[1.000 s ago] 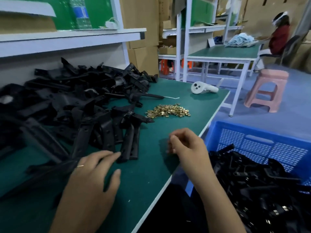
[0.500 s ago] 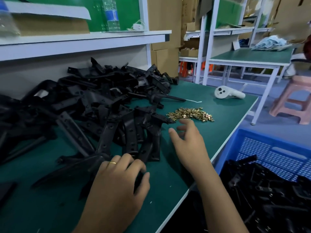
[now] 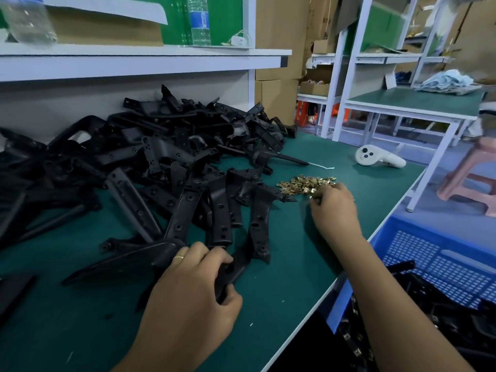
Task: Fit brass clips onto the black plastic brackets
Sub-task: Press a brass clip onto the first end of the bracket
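At the lower centre of the frame the left hand (image 3: 193, 299), a ring on one finger, curls fingers and thumb round a long matte-black bracket (image 3: 236, 264) with screw holes, lying on the green table (image 3: 295, 291). Farther up, right of centre, the right hand (image 3: 332, 208), half a second ago short of the small heap of shiny brass clips (image 3: 303, 183), now has its curled fingertips in the heap's near edge; whether they pinch a clip I cannot tell. Beyond, the big bracket pile (image 3: 166, 151) fills the left and centre of the frame.

Green-topped bench (image 3: 335, 264) fills lower frame; white shelf (image 3: 139, 60) spans upper left. Second green table (image 3: 413, 106) upper right, white frame. Pink stool (image 3: 475, 181) at right edge on blue-grey floor (image 3: 434, 202).
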`<action>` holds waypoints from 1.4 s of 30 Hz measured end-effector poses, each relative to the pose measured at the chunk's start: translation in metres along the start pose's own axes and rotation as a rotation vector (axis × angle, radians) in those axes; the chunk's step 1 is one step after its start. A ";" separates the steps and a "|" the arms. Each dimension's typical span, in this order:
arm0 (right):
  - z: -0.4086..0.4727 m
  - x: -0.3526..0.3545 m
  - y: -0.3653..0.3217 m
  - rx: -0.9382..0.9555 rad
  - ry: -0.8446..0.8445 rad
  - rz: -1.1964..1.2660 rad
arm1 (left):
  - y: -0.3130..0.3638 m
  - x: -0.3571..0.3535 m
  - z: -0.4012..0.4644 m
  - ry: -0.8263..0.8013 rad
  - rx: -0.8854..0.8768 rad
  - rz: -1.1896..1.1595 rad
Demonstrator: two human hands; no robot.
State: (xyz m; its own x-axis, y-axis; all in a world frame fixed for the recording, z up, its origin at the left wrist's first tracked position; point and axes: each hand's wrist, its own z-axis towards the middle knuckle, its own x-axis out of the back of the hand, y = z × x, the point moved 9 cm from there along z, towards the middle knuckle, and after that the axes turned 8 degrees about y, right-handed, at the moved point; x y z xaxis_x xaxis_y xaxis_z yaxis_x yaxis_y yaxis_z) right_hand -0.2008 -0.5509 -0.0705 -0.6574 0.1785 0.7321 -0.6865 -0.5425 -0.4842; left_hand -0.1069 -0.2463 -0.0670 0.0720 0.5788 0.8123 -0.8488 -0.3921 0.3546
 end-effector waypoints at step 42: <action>-0.141 0.036 -0.050 -0.473 -0.388 1.487 | 0.011 0.014 -0.001 0.156 -0.141 -0.033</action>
State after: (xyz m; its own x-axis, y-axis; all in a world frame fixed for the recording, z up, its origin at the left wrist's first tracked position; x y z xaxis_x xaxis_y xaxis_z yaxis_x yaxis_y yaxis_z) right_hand -0.2344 -0.4016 -0.0874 -0.7322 -0.4980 -0.4646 0.3802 0.2670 -0.8855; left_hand -0.1155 -0.2418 -0.0519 0.0279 0.6977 0.7159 -0.9129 -0.2741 0.3026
